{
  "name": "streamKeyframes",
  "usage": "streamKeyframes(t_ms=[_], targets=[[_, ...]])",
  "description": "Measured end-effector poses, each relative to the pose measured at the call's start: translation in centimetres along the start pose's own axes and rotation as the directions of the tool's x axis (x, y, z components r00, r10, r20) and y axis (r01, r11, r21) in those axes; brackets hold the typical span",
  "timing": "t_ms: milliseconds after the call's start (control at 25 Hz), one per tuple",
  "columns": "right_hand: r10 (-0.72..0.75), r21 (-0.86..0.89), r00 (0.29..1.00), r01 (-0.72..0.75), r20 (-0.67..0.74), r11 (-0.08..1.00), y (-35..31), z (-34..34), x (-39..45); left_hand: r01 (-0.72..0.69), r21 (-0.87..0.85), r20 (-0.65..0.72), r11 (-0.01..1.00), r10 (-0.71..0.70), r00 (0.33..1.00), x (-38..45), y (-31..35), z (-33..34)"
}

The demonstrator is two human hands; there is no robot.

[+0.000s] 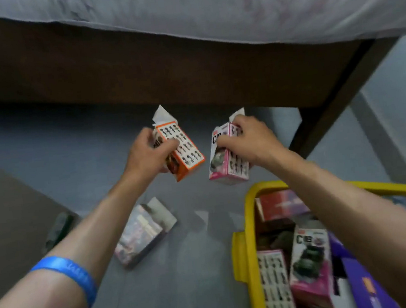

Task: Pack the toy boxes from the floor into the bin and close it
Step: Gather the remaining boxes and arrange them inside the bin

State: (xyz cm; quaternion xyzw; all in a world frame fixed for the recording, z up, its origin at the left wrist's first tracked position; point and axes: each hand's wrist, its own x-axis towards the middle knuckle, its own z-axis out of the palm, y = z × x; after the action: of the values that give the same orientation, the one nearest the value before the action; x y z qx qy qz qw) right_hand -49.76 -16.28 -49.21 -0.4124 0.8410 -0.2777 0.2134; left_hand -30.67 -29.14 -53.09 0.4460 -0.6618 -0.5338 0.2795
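Observation:
My left hand (150, 153) grips an orange toy box (184, 150) with its top flap open, held above the grey floor. My right hand (248, 137) grips a pink toy box (228, 166), also with an open flap, just to the right of the orange one. A third, purplish toy box (143, 231) lies on the floor below my left hand. The yellow bin (250, 224) stands at the lower right, under my right forearm, and holds several toy boxes, among them a pink one (309, 260) and a red one (283, 204).
A bed with a dark wooden frame (162, 65) and a pale sheet (231, 7) spans the top; its leg (330, 112) stands just right of my right hand. A dark mat (10, 214) and a dark greenish object (59, 229) lie at the left.

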Motion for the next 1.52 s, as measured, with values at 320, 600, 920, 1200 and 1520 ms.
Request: streamKeyframes(t_ms=[320,600,920,1200,1520], targets=[[0.101,0.445,0.979,-0.013,-0.175,0.895,11.4,-12.9,-13.6,-0.265,-0.09,0.457,0.96,0.277,0.846,-8.7,9.9,14.3],[0.152,0.577,0.988,-0.136,0.021,0.805,15.4,-9.9,-17.7,-0.341,0.354,0.747,0.871,-0.043,0.664,-12.3,10.0,16.5],[0.262,0.852,0.961,-0.205,0.083,0.481,15.4,-9.2,-16.7,-0.45,0.6,0.701,0.661,-0.165,0.693,-14.9,9.5,14.2],[0.273,0.808,0.96,-0.208,0.06,0.552,17.3,-7.4,-17.6,-0.476,0.733,0.442,0.487,0.191,0.876,-17.1,2.7,15.3],[0.153,0.818,0.988,-0.065,-0.028,0.572,16.5,-8.3,-17.9,-0.569,0.778,0.544,0.269,0.168,0.822,-16.2,0.9,17.9]])
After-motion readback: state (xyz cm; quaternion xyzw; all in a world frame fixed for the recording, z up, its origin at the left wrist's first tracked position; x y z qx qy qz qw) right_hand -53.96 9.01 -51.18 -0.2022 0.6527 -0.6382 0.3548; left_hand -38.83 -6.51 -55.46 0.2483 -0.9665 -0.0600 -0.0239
